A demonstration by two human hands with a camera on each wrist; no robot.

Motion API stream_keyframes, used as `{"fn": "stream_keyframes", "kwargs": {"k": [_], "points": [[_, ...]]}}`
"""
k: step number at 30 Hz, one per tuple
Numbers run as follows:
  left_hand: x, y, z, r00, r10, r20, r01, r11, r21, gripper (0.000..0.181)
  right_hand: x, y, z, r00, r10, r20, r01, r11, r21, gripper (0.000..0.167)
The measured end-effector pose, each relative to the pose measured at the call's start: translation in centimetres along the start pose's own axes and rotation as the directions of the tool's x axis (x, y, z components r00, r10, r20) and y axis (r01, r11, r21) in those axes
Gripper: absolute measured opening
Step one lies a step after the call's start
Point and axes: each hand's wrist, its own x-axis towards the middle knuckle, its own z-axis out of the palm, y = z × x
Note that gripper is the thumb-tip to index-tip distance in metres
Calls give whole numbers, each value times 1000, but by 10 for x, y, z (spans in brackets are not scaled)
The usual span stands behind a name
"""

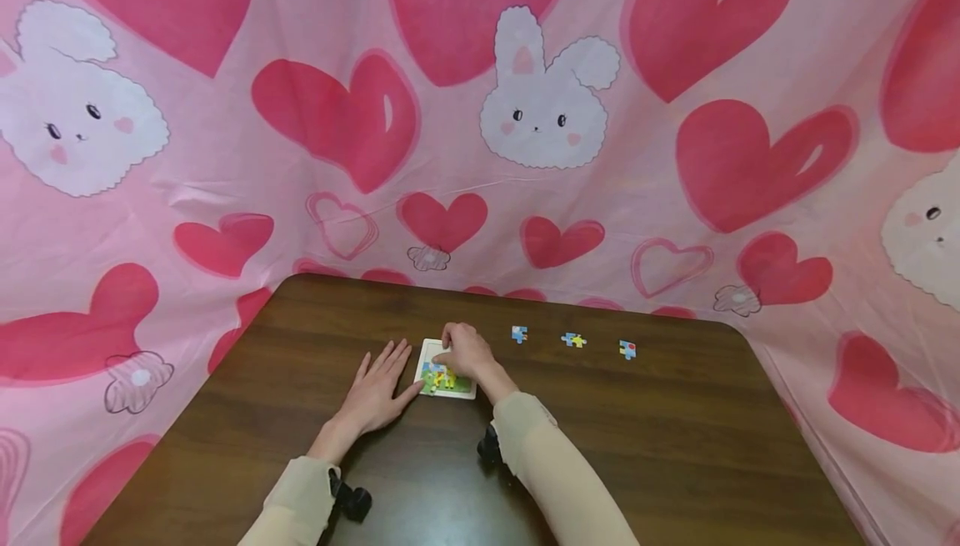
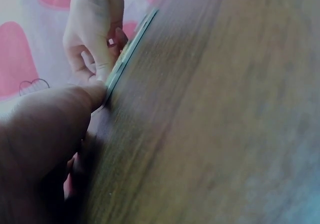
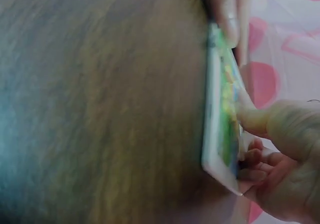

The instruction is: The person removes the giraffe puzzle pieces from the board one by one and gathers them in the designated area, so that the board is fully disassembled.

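A small jigsaw puzzle (image 1: pixel 447 393) in a white-rimmed tray lies on the brown table, its lower part filled with a green and yellow picture. My left hand (image 1: pixel 377 392) rests palm down beside it, fingers spread. Its thumb (image 2: pixel 92 95) touches the tray's near left corner. Over the upper part of the tray, my right hand (image 1: pixel 468 353) bends its thumb and fingers together around a puzzle piece, which they mostly hide. In the right wrist view, the right thumb (image 3: pixel 255 119) is close against the picture and the other fingers curl at the tray's far side.
Three loose puzzle pieces lie in a row right of the tray: a blue and white one (image 1: pixel 519 334), a blue and yellow one (image 1: pixel 573 340) and one with a red spot (image 1: pixel 627 350). A pink heart-and-rabbit curtain (image 1: pixel 450 171) hangs behind the table (image 1: pixel 675 429).
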Motion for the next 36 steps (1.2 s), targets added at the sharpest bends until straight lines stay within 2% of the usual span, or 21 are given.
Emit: {"fn": "stream_keyframes", "kwargs": {"k": [3,8,11,17,20,23,26,29,33,36], "points": [[0,-3,4,1000,19,-21,-20,1000,-15,80,-8,-5,-7,999,-52,-14,53,998,31,28],[1,-10,6,997,58,-52,-58,998,-15,65,-33,-22,-39,982,-181,55,168,969,182,8],[0,-10,4,995,75,-59,-77,997,-31,55,-44,-30,-51,977,-186,104,156,958,241,6],[-3,-1,-5,996,80,-25,-82,994,-72,51,-49,-30,-48,982,-137,131,101,963,251,8],[-4,0,-5,996,83,-15,-84,993,-83,51,-51,-27,-47,984,-136,111,104,962,253,12],[-3,-4,-1,995,98,-21,-99,991,-87,51,-48,-17,-36,982,-184,46,172,964,203,15],[-1,-9,3,995,96,-24,-97,992,-76,50,-47,-9,-25,980,-196,-23,197,967,160,16],[2,-12,5,996,89,-27,-91,994,-63,49,-55,-15,-25,986,-159,-58,166,974,156,19],[1,-13,6,993,99,-57,-103,991,-83,44,-69,-32,-36,994,-92,-63,100,985,141,23],[-1,-12,6,990,114,-85,-122,988,-99,37,-72,-33,-35,993,-86,-75,95,987,131,25]]}}
